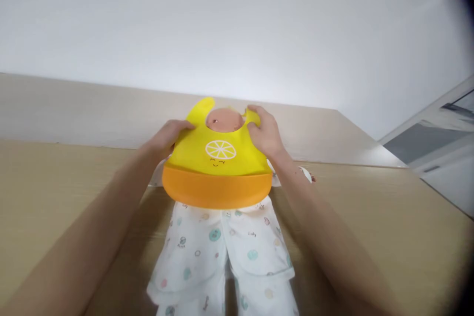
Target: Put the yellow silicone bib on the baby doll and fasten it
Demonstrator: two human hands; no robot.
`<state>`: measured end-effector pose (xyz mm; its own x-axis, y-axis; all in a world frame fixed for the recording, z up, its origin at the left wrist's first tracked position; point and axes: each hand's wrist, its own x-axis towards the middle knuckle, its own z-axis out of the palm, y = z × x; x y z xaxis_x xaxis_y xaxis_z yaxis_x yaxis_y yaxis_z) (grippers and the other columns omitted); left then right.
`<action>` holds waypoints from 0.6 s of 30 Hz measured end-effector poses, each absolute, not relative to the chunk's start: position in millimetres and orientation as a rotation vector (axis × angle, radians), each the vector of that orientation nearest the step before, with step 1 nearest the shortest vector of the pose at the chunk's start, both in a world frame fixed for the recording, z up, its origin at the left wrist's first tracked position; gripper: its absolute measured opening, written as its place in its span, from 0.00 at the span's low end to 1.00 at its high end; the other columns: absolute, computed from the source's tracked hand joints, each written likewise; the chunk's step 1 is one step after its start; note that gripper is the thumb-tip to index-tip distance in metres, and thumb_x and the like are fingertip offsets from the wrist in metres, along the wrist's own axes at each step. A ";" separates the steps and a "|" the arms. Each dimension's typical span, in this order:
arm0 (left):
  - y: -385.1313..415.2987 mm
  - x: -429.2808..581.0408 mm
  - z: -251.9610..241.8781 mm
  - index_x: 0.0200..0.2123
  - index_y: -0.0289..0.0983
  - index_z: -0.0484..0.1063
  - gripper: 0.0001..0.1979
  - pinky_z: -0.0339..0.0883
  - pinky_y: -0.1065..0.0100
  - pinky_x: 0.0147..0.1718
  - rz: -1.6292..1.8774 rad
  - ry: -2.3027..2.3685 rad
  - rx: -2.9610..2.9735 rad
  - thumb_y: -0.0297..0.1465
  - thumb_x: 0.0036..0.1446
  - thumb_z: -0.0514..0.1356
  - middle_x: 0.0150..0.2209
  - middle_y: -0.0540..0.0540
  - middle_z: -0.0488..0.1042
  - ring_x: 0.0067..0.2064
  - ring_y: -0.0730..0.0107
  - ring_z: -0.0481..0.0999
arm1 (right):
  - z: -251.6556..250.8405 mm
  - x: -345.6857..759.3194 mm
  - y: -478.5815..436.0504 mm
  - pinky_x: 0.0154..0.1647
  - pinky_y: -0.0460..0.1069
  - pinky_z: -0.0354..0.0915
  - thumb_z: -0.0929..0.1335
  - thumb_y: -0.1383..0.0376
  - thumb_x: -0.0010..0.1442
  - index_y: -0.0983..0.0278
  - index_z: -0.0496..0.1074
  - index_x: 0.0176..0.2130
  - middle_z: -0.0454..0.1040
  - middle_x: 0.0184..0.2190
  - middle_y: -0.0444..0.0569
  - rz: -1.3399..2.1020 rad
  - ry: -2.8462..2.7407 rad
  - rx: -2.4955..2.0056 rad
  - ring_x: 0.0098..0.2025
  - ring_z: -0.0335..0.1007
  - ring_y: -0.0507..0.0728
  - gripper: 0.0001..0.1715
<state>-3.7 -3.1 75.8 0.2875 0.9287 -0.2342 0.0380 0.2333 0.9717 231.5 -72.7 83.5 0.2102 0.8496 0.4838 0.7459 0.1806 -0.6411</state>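
Two hands (168, 136) (266, 133) hold a yellow bib (229, 168) over clothes (200, 261) printed "baby".

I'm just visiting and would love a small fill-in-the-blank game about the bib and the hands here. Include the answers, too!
1. The left hand and the right hand both hold a bib whose upper part is coloured ____.
2. The pocket along the bib's lower edge is coloured ____.
3. On the bib, the fruit slice is printed ____ the small smiling face.
4. Below the bib, the patterned clothes have a ____ background.

Missing words: yellow; orange; above; white.
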 end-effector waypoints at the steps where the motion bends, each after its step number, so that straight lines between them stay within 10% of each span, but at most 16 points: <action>1: -3.2 -3.1 72.9 0.34 0.32 0.75 0.14 0.74 0.66 0.25 0.787 1.108 1.117 0.33 0.42 0.64 0.30 0.41 0.80 0.30 0.58 0.79 | 82.5 230.9 -72.1 0.66 0.55 0.56 0.58 0.71 0.53 0.66 0.66 0.57 0.69 0.58 0.52 0.145 -1.547 -1.593 0.61 0.62 0.59 0.32; 18: -6.4 -3.7 49.6 0.36 0.35 0.77 0.15 0.79 0.62 0.34 0.758 0.840 0.924 0.31 0.42 0.60 0.34 0.41 0.82 0.36 0.54 0.82 | 66.9 241.0 -62.1 0.63 0.59 0.58 0.61 0.65 0.53 0.68 0.62 0.60 0.65 0.60 0.57 0.386 -1.541 -1.872 0.62 0.61 0.66 0.35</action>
<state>-3.7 -6.4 49.6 0.4658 0.8396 -0.2797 -0.1916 0.4042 0.8944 241.0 -62.1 66.9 0.2578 0.9483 0.1853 0.7491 -0.0750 -0.6582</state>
